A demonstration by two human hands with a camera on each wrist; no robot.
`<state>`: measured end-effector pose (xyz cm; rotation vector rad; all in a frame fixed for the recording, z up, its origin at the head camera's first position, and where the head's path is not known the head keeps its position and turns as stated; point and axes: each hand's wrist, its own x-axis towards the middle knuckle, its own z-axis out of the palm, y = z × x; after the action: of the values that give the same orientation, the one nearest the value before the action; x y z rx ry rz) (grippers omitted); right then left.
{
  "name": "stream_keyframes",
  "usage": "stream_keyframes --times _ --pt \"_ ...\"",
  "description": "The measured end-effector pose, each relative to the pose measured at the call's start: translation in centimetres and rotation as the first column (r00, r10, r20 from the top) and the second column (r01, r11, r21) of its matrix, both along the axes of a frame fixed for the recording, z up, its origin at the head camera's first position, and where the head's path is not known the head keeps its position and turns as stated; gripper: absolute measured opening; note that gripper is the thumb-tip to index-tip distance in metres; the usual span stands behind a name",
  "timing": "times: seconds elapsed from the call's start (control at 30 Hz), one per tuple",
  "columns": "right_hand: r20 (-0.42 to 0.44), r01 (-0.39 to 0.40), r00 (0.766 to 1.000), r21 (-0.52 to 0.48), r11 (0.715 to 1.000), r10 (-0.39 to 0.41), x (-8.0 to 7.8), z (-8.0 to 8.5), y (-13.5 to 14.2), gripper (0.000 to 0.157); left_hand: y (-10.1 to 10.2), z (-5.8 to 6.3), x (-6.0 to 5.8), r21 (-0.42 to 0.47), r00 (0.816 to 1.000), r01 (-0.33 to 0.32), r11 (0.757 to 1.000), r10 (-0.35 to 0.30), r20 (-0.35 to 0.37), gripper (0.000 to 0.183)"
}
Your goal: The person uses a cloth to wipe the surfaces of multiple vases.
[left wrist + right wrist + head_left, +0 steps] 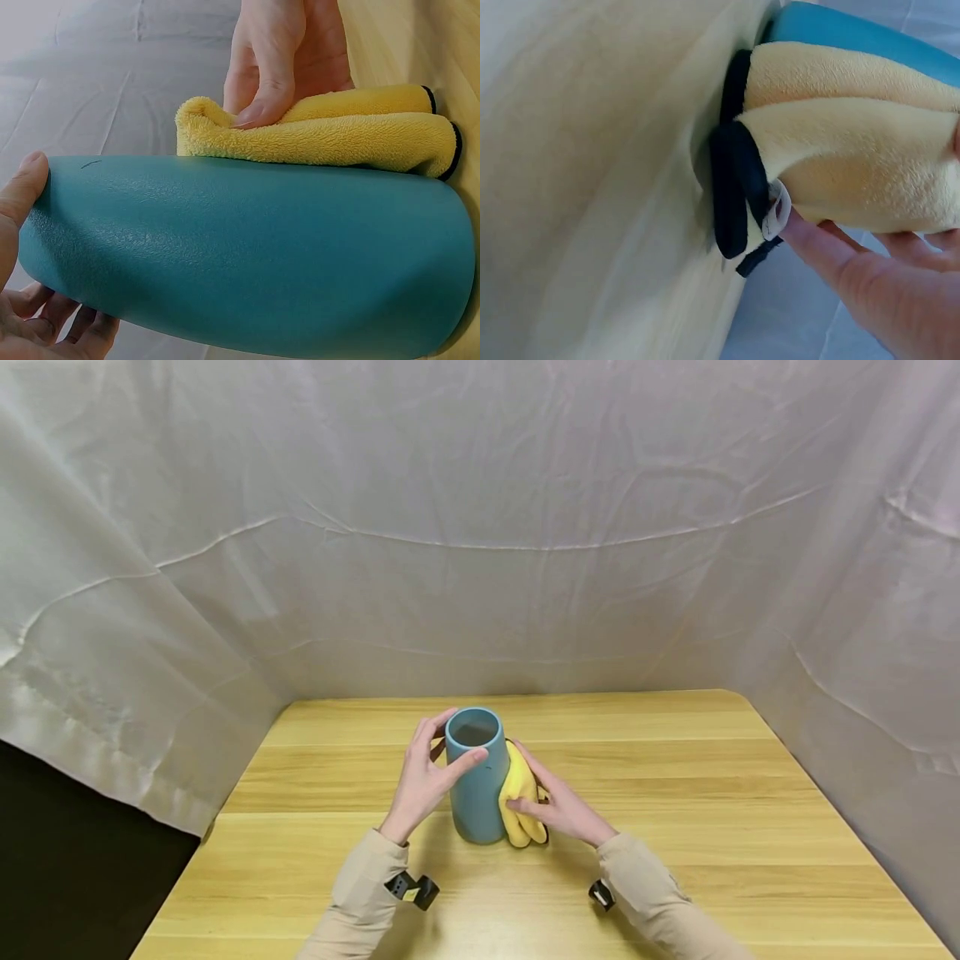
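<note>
A blue-green vase (477, 797) stands upright on the wooden table, its round mouth open at the top. My left hand (424, 777) grips it near the rim, thumb on the near side and fingers round the far left side. A small dark mark shows on the vase (240, 240) below its rim. Against its right side my right hand (562, 808) holds a folded yellow cloth (517, 802) between thumb and fingers. Black edging and a white tag (778, 210) show on the cloth in the right wrist view. The vase's far side is hidden.
The wood-grain table (720, 827) runs back to a grey-white curtain (540, 610), which also hangs along both sides. A dark area (75, 852) lies beyond the table at the lower left. Small black devices (412, 890) are strapped at both wrists.
</note>
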<state>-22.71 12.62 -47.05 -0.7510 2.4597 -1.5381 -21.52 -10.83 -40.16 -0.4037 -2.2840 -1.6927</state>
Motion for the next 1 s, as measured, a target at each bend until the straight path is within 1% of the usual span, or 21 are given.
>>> stream_keyframes --times 0.07,0.2,0.37,0.47,0.57,0.7,0.87,1.0 --pt "0.017 0.007 1.000 -0.039 0.999 -0.006 0.1 -0.2 -0.2 0.086 0.0 0.0 0.0 0.001 1.000 -0.002 1.000 0.002 0.005 0.064" --pt "0.025 0.023 0.999 -0.088 0.996 -0.021 0.3 -0.3 -0.4 0.083 0.0 0.1 0.1 0.004 1.000 0.003 1.000 -0.003 0.004 0.064" --pt "0.035 0.045 0.999 -0.135 0.990 -0.040 0.6 0.0 -0.7 0.080 0.0 0.0 0.2 -0.001 1.000 -0.001 1.000 0.001 0.000 0.065" --pt "0.040 0.061 0.998 -0.175 0.983 -0.055 0.8 0.5 -0.9 0.078 0.0 0.0 0.3 -0.001 1.000 0.001 1.000 -0.001 -0.009 0.065" --pt "0.028 0.069 0.997 -0.209 0.976 -0.065 0.9 1.5 -1.2 0.078 0.0 0.0 0.3 0.002 1.000 0.008 1.000 -0.008 -0.019 0.066" --pt "-0.002 0.075 0.997 -0.233 0.970 -0.077 0.9 3.3 -1.6 0.080 0.0 0.1 0.4 0.004 1.000 0.009 1.000 -0.009 -0.022 0.065" --pt "-0.046 0.095 0.993 -0.219 0.971 -0.108 1.1 5.4 -2.1 0.081 0.1 0.0 0.3 0.003 0.999 0.014 1.000 -0.014 -0.029 0.065" --pt "-0.075 0.105 0.990 -0.191 0.976 -0.121 1.2 6.3 -2.2 0.079 0.0 0.0 0.3 0.005 0.999 0.020 1.000 -0.020 -0.033 0.065"
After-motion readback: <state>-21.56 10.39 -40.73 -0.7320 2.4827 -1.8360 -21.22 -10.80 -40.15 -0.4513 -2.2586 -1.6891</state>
